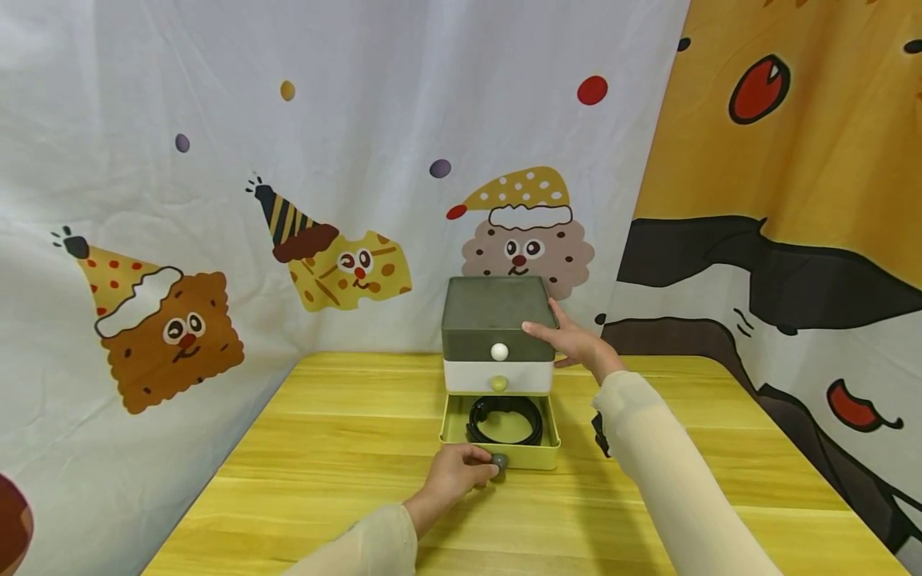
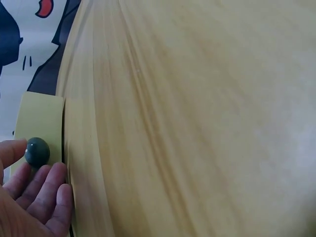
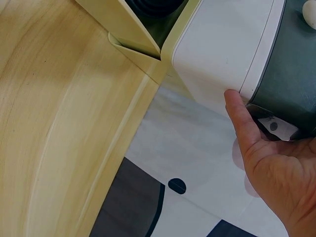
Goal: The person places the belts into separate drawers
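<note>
A small stacked drawer box stands at the back of the table, with a dark green top drawer, a white middle drawer and a yellow bottom drawer. The bottom drawer is pulled out; inside lies a coiled black belt. With thumb and finger my left hand pinches the grey-green knob on that drawer's front. My right hand rests against the right side of the box, fingers spread, and in the right wrist view one fingertip touches the white section.
The wooden table spreads out around the box. Behind it hangs a white curtain with cartoon prints, and a yellow patterned cloth is at the right. The white and green drawers are closed.
</note>
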The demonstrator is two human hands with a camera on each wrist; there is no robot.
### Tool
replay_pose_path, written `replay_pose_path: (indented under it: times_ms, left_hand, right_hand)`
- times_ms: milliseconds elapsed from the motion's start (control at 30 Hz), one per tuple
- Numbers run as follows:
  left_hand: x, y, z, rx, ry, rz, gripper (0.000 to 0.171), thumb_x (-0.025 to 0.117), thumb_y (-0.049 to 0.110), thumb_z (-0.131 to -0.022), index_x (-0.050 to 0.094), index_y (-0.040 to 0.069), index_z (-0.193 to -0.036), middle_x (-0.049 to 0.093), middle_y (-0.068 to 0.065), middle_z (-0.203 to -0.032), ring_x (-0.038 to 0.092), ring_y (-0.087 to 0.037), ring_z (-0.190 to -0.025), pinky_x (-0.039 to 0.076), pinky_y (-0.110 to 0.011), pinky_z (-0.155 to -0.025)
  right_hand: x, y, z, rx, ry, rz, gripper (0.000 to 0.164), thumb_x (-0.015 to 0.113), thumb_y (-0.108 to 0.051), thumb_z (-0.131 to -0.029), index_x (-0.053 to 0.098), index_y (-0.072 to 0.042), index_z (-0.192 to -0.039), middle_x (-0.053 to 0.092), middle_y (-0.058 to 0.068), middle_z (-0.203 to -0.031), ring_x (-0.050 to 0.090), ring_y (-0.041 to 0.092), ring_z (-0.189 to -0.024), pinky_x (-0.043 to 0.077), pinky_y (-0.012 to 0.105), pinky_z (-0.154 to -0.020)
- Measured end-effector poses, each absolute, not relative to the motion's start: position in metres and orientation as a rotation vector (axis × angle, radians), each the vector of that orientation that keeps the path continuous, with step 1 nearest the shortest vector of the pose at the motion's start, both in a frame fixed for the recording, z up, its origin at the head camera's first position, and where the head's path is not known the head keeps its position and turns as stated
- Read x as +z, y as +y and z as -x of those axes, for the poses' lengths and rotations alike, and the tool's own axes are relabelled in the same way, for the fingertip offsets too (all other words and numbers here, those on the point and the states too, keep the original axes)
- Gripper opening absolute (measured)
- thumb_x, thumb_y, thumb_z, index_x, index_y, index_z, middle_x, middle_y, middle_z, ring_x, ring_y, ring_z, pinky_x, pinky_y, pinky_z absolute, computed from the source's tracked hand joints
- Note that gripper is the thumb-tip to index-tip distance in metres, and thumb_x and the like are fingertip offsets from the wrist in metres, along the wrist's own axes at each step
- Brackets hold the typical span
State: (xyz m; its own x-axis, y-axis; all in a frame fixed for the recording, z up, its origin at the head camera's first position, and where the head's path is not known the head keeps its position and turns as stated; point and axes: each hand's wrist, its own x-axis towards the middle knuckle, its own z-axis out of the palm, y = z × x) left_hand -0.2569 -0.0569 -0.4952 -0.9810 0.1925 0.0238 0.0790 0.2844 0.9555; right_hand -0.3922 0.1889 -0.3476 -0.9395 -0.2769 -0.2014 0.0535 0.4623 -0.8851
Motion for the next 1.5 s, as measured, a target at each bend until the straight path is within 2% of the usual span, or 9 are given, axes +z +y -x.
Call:
replay_pose_path:
  times_ms: [433, 733, 1200, 1500]
  left_hand:
    - [-0.506, -0.046, 0.256, 1.964, 2.417, -0.227, 0.012, 0.078, -0.004, -0.079, 0.070, -0.006, -0.088, 0.070, -0.008, -0.077, 0.069, -0.024, -0.066, 0.058, -0.032, -0.058]
    - [-0.508, -0.040, 0.255, 1.996, 2.462, -0.145, 0.013, 0.080, -0.002, -0.078, 0.071, -0.004, -0.087, 0.070, -0.007, -0.075, 0.065, -0.014, -0.062, 0.055, -0.026, -0.054]
    - [-0.505, -0.038, 0.258, 1.951, 2.488, -0.106, 0.010, 0.079, 0.001, -0.080, 0.073, -0.001, -0.088, 0.070, -0.004, -0.075, 0.064, -0.016, -0.059, 0.053, -0.027, -0.054]
    - [-0.504, -0.036, 0.269, 2.022, 2.418, -0.096, 0.013, 0.077, -0.004, -0.082, 0.071, -0.005, -0.093, 0.071, -0.009, -0.081, 0.068, -0.025, -0.067, 0.058, -0.033, -0.059]
  right_hand:
    - [-0.346, 0.188, 0.391, -1.444, 2.414, 0.166, 0.104, 0.057, -0.062, -0.093, -0.021, -0.034, -0.155, -0.015, 0.015, -0.163, 0.010, 0.043, -0.148, 0.041, 0.058, -0.102]
    - [-0.347, 0.188, 0.392, -1.455, 2.405, 0.169, 0.105, 0.058, -0.063, -0.091, -0.022, -0.035, -0.154, -0.017, 0.014, -0.163, 0.009, 0.042, -0.148, 0.040, 0.059, -0.103]
    - [-0.348, 0.188, 0.393, -1.456, 2.409, 0.157, 0.105, 0.058, -0.064, -0.091, -0.022, -0.037, -0.154, -0.016, 0.014, -0.164, 0.009, 0.042, -0.148, 0.041, 0.058, -0.103]
    - [-0.348, 0.188, 0.393, -1.460, 2.403, 0.160, 0.106, 0.059, -0.064, -0.090, -0.021, -0.036, -0.155, -0.017, 0.014, -0.164, 0.009, 0.042, -0.148, 0.041, 0.058, -0.102]
